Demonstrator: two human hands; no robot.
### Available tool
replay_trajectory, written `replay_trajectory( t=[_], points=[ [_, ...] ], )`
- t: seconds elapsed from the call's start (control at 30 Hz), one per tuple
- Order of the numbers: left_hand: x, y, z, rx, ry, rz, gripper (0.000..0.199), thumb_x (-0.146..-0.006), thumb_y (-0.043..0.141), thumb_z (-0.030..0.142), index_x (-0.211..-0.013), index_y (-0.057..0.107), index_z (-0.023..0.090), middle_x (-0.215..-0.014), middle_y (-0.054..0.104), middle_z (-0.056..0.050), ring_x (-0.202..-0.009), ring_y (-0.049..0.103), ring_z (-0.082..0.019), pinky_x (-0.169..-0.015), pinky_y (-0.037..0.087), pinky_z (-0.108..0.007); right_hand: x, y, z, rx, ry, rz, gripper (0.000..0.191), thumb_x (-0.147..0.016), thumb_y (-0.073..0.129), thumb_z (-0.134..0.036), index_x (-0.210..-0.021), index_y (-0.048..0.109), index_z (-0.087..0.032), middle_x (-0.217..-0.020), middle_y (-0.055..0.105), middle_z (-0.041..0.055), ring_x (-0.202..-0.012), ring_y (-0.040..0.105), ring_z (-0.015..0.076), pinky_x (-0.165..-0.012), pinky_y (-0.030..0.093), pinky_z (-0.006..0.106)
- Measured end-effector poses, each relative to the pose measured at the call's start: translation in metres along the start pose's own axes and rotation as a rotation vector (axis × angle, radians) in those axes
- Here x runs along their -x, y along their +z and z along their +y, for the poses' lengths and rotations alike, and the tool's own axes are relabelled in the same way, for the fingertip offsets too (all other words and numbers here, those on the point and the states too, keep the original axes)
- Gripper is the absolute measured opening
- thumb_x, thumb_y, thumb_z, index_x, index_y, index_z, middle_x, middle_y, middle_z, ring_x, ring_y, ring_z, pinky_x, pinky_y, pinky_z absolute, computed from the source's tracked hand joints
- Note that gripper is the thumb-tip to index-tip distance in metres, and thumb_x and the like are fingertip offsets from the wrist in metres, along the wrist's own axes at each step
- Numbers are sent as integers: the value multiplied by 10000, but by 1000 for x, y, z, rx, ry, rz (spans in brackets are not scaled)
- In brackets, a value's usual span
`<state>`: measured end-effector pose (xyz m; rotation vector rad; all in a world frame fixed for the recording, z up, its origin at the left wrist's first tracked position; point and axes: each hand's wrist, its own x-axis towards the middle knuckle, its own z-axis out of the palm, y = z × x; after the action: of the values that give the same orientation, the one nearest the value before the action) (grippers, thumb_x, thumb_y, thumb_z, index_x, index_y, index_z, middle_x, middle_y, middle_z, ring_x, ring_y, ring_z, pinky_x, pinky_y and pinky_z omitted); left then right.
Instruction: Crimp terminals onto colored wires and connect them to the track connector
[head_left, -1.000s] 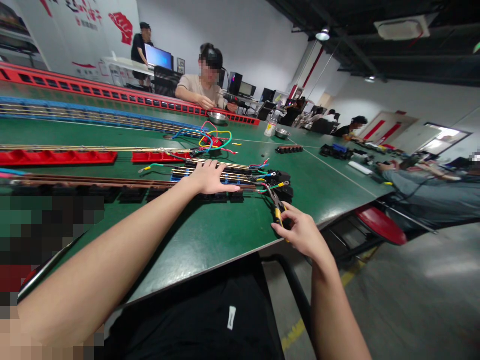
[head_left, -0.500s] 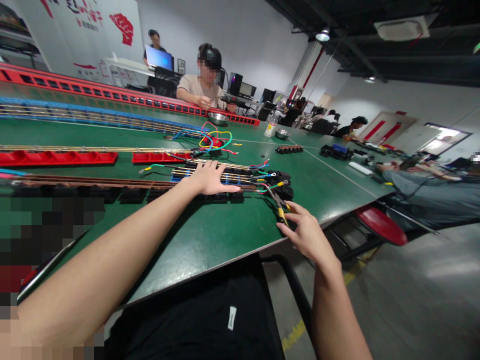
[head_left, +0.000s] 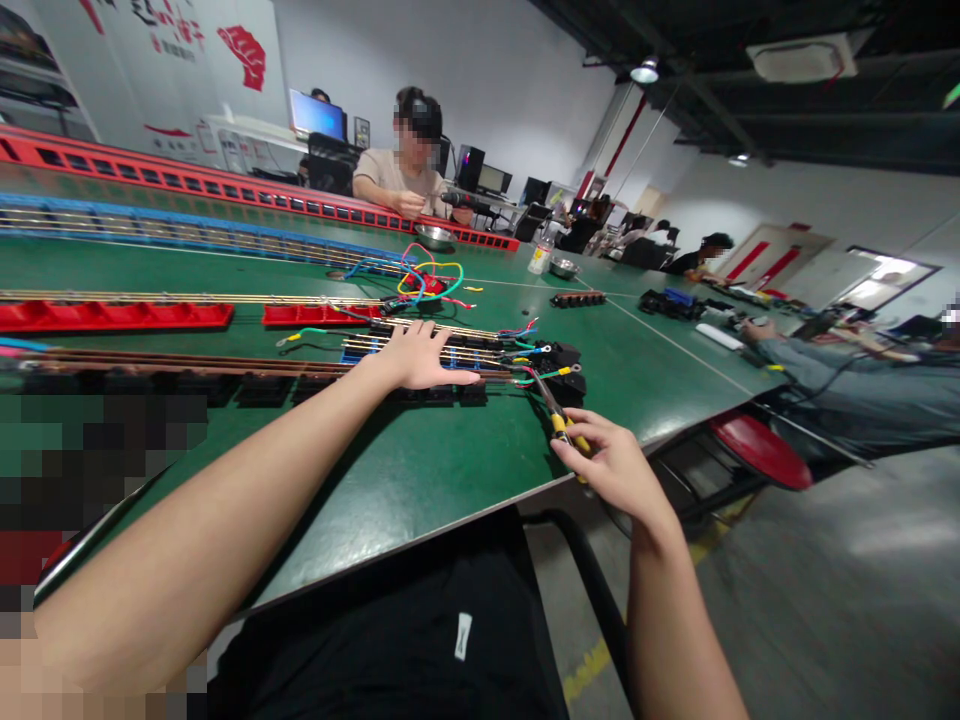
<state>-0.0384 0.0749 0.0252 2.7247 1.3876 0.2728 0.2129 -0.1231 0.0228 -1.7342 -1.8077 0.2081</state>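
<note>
My left hand (head_left: 415, 358) lies flat with fingers spread across a bundle of thin copper-coloured rails (head_left: 476, 354) in black and blue holders. In my right hand (head_left: 616, 465) is a pair of pliers (head_left: 559, 423) with yellow and black handles, the handles close together. The pliers' jaws reach the coloured wires at the rails' right end; exactly what lies between them is too small to tell. A green wire (head_left: 546, 375) with a yellow sleeve and ring terminal runs beside the jaws. Black end blocks (head_left: 568, 384) sit just behind it.
Long red (head_left: 225, 182), blue (head_left: 187, 232) and red-based rail strips (head_left: 112, 317) lie along the green table (head_left: 420, 480). Loose coloured wires (head_left: 442, 280), metal bowls (head_left: 564, 268) and a bottle (head_left: 540, 252) stand farther back. Opposite, a person (head_left: 401, 180) holds a power drill (head_left: 457, 200).
The pliers' handles have closed and my right fingers have drawn together around them. My left hand stays in place on the rails.
</note>
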Motion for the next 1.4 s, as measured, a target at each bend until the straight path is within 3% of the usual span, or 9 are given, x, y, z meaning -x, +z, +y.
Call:
replay_trajectory(
  t=[0.17, 0.37, 0.57, 0.77, 1.17, 1.4],
  points=[
    [0, 1, 0, -2, 3, 9, 1146, -643, 269, 941, -1491, 314, 172, -1517, 338, -205, -1388, 269, -427, -1112, 176, -576, -4, 7, 3, -247, 114, 45, 240, -767, 681, -413, -760, 749, -183, -1020, 717, 123, -963, 662, 268, -781, 511, 375],
    [1, -1, 1, 2, -10, -10, 1144, -637, 272, 945, -1493, 303, 187, -1536, 310, -190, -1405, 236, -417, -1122, 143, -566, -6, 8, -2, -694, 377, -86, 350, -720, 727, -493, -834, 753, -163, -759, 721, 89, -681, 650, 184, -588, 527, 289],
    [1, -1, 2, 3, -6, -3, 1149, -635, 277, 946, -1490, 311, 179, -1530, 318, -198, -1402, 245, -421, -1120, 152, -568, -7, 13, -14, -932, 479, -80, 384, -656, 775, -502, -786, 736, -143, -928, 728, 118, -681, 663, 167, -567, 556, 268],
    [1, -2, 2, -3, -14, -13, 1130, -641, 285, 937, -1487, 314, 189, -1533, 317, -190, -1404, 247, -417, -1123, 153, -569, -8, 17, -13, -1084, 491, -92, 323, -721, 719, -465, -738, 715, -142, -1018, 725, 136, -670, 656, 155, -584, 555, 270],
    [1, -2, 2, -3, -10, 3, 1154, -625, 276, 952, -1484, 324, 184, -1518, 329, -216, -1393, 271, -415, -1112, 176, -582, -13, 18, -18, -1403, 694, -94, 271, -777, 571, -426, -715, 672, -183, -1010, 729, 111, -717, 652, 165, -697, 558, 301],
    [3, -5, 4, 3, -4, -13, 1136, -635, 282, 944, -1483, 319, 190, -1526, 325, -201, -1401, 256, -417, -1113, 178, -577, -6, 15, -35, -1601, 759, -72, 253, -801, 550, -413, -684, 630, -203, -845, 668, 91, -593, 495, 142, -456, 414, 246]
  ],
)
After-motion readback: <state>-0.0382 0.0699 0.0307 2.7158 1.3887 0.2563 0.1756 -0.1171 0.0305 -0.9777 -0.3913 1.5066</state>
